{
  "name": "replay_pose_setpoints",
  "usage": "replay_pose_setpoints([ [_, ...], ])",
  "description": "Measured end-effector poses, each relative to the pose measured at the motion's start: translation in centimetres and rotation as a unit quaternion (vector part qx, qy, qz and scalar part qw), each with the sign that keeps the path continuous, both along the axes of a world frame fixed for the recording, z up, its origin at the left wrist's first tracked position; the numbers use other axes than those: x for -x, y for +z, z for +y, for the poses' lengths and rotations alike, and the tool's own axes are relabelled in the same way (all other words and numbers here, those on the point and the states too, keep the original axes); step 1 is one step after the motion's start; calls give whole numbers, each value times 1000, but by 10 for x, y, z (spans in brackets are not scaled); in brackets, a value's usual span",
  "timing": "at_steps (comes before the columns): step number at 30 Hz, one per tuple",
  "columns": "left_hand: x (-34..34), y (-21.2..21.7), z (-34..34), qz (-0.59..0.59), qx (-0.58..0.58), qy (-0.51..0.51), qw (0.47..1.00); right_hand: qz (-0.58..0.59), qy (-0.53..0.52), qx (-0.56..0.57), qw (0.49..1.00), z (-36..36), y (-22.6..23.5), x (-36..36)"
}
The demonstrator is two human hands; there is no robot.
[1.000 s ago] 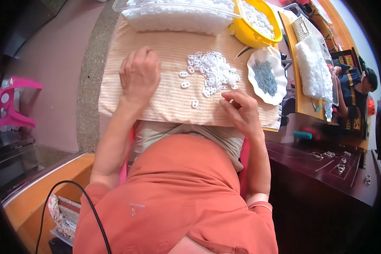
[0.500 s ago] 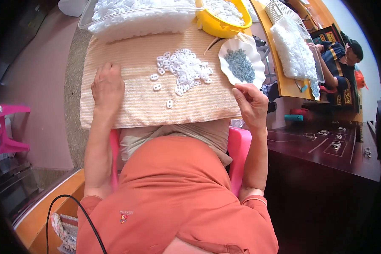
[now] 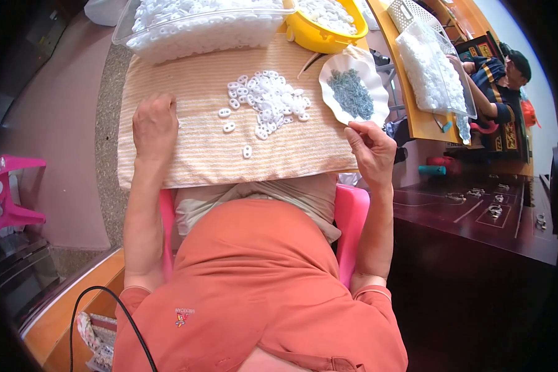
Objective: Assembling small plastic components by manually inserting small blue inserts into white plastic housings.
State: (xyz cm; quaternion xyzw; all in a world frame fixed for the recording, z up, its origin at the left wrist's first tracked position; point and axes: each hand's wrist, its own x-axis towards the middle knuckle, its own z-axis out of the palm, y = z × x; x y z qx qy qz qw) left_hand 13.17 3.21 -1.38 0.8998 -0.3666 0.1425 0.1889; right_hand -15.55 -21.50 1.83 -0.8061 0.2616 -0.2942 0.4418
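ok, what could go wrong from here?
The right hand is close by the white wavy-rimmed dish: a nudge might spill its small grey-blue pieces.

The lone white two-holed piece lies nearest the front edge of the striped cloth; a forearm could brush it off.

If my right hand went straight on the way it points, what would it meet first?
Most likely the white plate: your right hand points at its near rim, though whether it already touches is unclear.

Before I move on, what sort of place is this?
Probably a small workshop or home workroom: a pile of white two-holed pieces on a striped cloth, a clear bin of more, and another person nearby.
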Motion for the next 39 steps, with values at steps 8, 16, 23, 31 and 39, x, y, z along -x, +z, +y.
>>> replay_pose_setpoints([
  [8, 2, 3, 0, 11, 12, -6, 1000, -6, 4, -40, 999, 0, -2, 3],
  [16, 1, 0, 2, 17, 26, -6, 1000, -14, -5, -60, 998, 1, 1, 5],
  [23, 1, 6, 1, 70, 24, 7, 997, -24, -3, -64, 998, -4, -1, 7],
  [31, 3, 10, 0, 82, 44, 13, 996, -24, -10, -61, 998, -8, -1, 8],
  [39, 3, 8, 1, 92, 68, 24, 993, -22, -22, -56, 998, -16, -5, 11],
])
